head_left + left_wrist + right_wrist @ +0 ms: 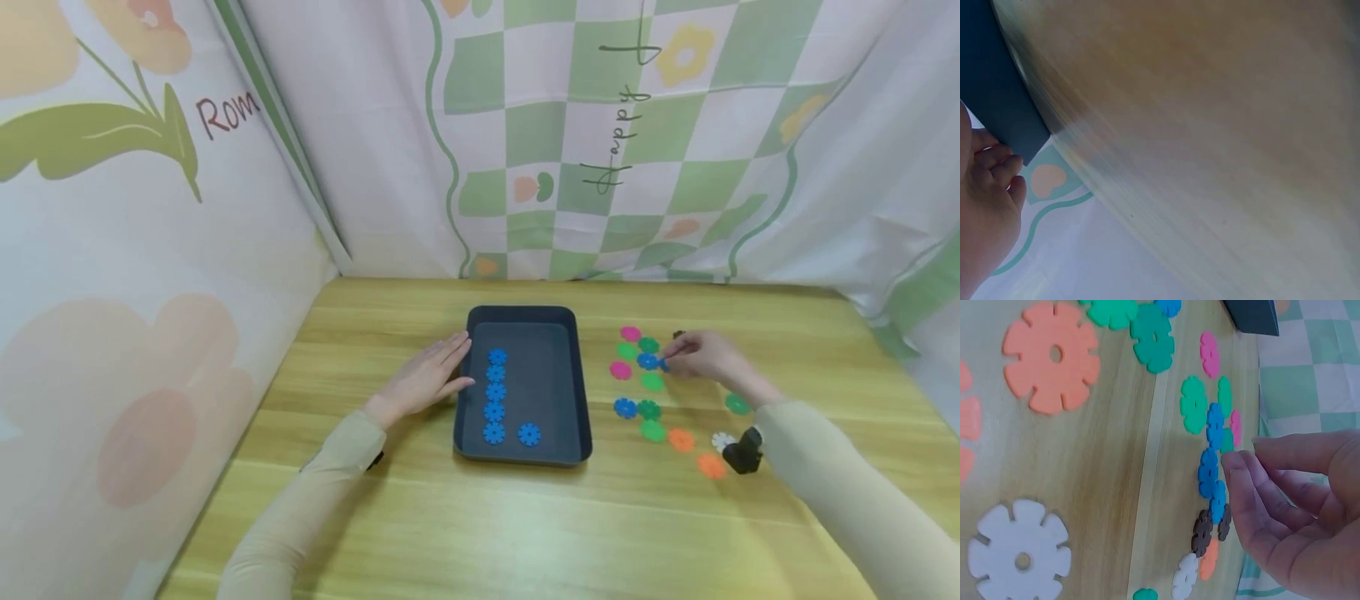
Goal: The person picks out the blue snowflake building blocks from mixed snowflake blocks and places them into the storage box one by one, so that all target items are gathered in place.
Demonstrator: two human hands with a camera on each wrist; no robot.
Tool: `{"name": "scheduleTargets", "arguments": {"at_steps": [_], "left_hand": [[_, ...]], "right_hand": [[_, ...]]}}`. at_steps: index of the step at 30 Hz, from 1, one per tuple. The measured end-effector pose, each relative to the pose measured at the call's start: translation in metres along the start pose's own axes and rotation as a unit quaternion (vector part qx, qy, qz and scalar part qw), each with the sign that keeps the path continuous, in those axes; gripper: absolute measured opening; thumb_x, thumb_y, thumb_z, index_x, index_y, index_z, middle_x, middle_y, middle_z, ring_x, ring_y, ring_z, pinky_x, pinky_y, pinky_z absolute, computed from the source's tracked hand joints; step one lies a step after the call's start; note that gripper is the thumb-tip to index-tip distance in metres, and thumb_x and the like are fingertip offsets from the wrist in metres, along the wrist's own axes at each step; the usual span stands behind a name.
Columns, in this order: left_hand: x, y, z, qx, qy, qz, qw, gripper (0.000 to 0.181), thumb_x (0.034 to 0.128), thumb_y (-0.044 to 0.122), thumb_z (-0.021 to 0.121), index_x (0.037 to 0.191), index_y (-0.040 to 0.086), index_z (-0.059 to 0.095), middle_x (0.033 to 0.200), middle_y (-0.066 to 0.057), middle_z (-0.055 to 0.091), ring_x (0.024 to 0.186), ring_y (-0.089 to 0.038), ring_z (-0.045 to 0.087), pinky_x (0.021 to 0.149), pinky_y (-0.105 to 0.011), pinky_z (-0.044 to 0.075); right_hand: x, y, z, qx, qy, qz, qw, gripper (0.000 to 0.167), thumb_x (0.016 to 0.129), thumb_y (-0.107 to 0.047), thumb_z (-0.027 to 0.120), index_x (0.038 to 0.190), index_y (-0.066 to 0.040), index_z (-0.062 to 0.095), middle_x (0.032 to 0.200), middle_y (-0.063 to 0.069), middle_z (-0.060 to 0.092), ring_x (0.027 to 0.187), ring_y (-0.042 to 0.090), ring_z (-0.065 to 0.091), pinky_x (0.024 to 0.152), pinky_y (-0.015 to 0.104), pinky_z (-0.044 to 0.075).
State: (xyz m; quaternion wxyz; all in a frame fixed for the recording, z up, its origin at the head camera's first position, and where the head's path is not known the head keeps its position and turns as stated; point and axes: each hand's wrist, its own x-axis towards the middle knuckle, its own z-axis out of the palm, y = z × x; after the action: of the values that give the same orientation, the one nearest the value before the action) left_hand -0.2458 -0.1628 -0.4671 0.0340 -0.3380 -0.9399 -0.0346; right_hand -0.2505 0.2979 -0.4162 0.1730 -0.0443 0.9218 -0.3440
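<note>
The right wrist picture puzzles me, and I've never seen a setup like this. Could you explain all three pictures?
There is no robot here: these are a person's two bare hands. The widest picture comes from a camera worn on the head; the other two come from cameras on the wrists. On the wooden table sits a dark tray with six blue discs: five in a column, one apart. More notched discs, in several colours, lie to its right. The left hand touches the tray's left side. The right hand has its fingertips at another blue disc; I can't tell whether it is gripped.
</note>
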Motion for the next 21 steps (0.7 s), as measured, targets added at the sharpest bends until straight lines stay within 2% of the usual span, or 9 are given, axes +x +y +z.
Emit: {"name": "scheduleTargets", "arguments": {"at_steps": [5,12,21], "left_hand": [[0.001,0.000,-0.002,-0.005,-0.007,0.001,1.0000,0.070,0.1038,0.049,0.043,0.155,0.003,0.030,0.164,-0.014,0.027,0.152,-0.027,0.029,0.124,-0.043,0.031],[0.001,0.000,-0.001,-0.007,-0.008,-0.004,0.9999,0.071,0.1039,0.049,0.043,0.156,0.003,0.029,0.164,-0.014,0.027,0.152,-0.027,0.029,0.125,-0.042,0.029],[0.001,-0.001,0.000,-0.014,-0.003,-0.002,0.9999,0.071,0.1038,0.049,0.043,0.156,0.003,0.029,0.164,-0.014,0.026,0.152,-0.027,0.029,0.125,-0.042,0.029]], "right_hand": [[0.001,0.005,-0.004,-0.008,0.013,-0.005,0.9999,0.038,0.095,-0.013,0.061,0.122,0.013,0.057,0.109,0.027,0.066,0.092,0.028,0.068,0.081,0.043,0.061],[0.008,0.014,-0.011,-0.072,0.051,-0.014,0.9960,0.033,0.093,-0.015,0.062,0.115,0.010,0.061,0.105,0.027,0.067,0.089,0.029,0.065,0.073,0.040,0.058],[0.022,0.022,-0.012,-0.130,0.070,-0.037,0.9883,0.027,0.093,-0.009,0.060,0.110,0.011,0.064,0.104,0.030,0.068,0.092,0.040,0.066,0.078,0.050,0.058]]}}
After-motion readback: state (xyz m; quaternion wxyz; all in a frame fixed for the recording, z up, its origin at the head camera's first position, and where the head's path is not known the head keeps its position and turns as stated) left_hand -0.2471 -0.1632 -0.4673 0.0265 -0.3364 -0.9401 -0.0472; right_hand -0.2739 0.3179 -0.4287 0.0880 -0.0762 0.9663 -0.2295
